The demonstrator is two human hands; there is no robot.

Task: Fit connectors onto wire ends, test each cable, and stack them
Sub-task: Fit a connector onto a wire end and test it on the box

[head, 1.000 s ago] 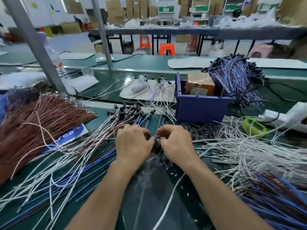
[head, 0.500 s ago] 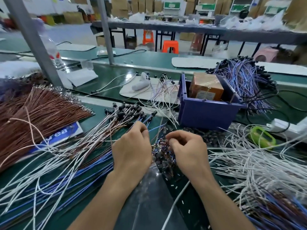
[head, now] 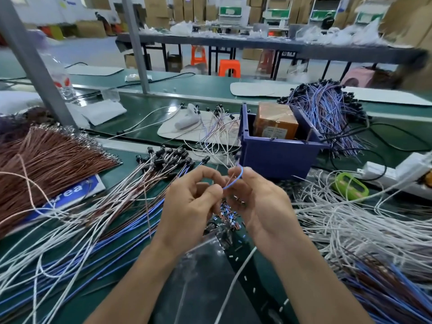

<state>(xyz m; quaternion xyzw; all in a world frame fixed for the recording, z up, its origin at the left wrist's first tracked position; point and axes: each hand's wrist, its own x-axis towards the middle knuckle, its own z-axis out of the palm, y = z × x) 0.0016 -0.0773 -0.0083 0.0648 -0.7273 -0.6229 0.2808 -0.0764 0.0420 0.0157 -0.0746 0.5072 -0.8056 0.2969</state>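
My left hand (head: 189, 206) and my right hand (head: 259, 204) are raised close together above the green bench. Between their fingertips they pinch a thin blue wire (head: 235, 178) that bends in an arc, with pale wires beside it. Below the hands lies a small heap of loose connectors (head: 228, 217) on a clear plastic bag (head: 201, 265). To the left lies a fan of white, brown and blue cables with black connector ends (head: 168, 155). Whether a connector sits in my fingers is hidden.
A blue bin (head: 278, 155) holding a brown box stands just behind the hands. Brown wires (head: 46, 164) pile at the left, white and blue wires (head: 364, 230) at the right, finished purple cables (head: 327, 113) behind the bin. A green tool (head: 350, 185) and white power strip lie right.
Both hands have lifted off the connector heap and turned palms inward. They now hold a blue wire up between them; the view has tilted up slightly.
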